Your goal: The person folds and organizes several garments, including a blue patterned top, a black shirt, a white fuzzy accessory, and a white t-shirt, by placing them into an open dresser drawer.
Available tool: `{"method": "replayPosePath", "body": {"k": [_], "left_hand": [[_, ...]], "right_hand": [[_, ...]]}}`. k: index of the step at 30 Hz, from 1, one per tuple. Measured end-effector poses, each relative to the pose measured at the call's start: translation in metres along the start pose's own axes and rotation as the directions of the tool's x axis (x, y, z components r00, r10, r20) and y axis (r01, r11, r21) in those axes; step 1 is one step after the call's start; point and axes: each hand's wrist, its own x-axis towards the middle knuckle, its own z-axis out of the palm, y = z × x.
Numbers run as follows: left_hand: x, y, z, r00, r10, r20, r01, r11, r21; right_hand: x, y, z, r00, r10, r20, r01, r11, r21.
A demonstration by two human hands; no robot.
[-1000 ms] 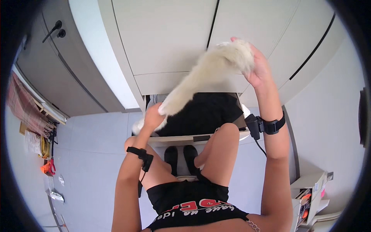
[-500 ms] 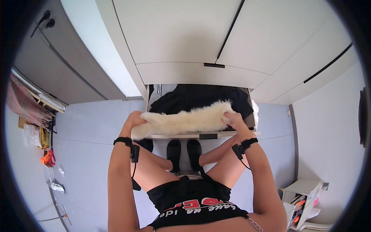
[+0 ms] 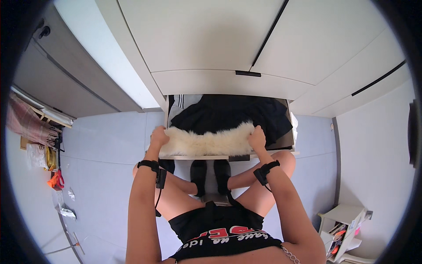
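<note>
Head view. A cream-coloured fur piece [image 3: 206, 143] is stretched lengthwise between the person's two hands, along the front of a pulled-out drawer [image 3: 193, 157]. Whether it rests on the contents or is held just above them cannot be determined. The left hand [image 3: 159, 136] grasps the fur's left end, fingers curled round it. The right hand [image 3: 257, 139] grips the right end in similar fashion, its knuckles toward the cabinet [image 3: 198, 39]. The fur's upper edge is ragged and sags slightly between the two grips; its lower edge runs near the drawer's front panel.

Behind the fur, a black garment [image 3: 233, 114] spreads loosely across most of the drawer. At the rear left corner lies a grey cloth [image 3: 191, 100] with white and dark stripes. A dark handle [image 3: 245, 157] is visible at the drawer front, right of its middle.

Each wrist carries a strapped black device; the left device [image 3: 161, 178] and the right device [image 3: 261, 177] both trail a cable. Below the drawer, two black slippers [image 3: 198, 174] stand side by side on the pale tiled floor [image 3: 101, 145].
</note>
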Motion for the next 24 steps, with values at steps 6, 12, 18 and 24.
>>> {"method": "replayPosePath", "body": {"k": [6,12,18,24], "left_hand": [[-0.019,0.009,-0.013,0.999,-0.022,0.049,0.016,0.993,0.113],[-0.016,0.021,0.024,0.841,0.532,-0.096,-0.492,0.826,0.274],[-0.013,0.066,0.109,0.845,0.529,0.083,-0.523,0.848,-0.083],[-0.03,0.107,0.119,0.9,0.303,0.312,-0.333,0.942,0.046]], "right_hand": [[-0.011,-0.017,-0.017,0.987,-0.027,0.159,0.048,0.99,-0.132],[-0.018,-0.019,-0.006,0.855,-0.407,-0.322,0.216,0.844,-0.492],[-0.062,-0.064,0.023,0.778,-0.598,0.194,0.622,0.777,-0.095],[-0.094,-0.05,0.022,0.785,-0.562,0.261,0.534,0.827,0.175]]}}
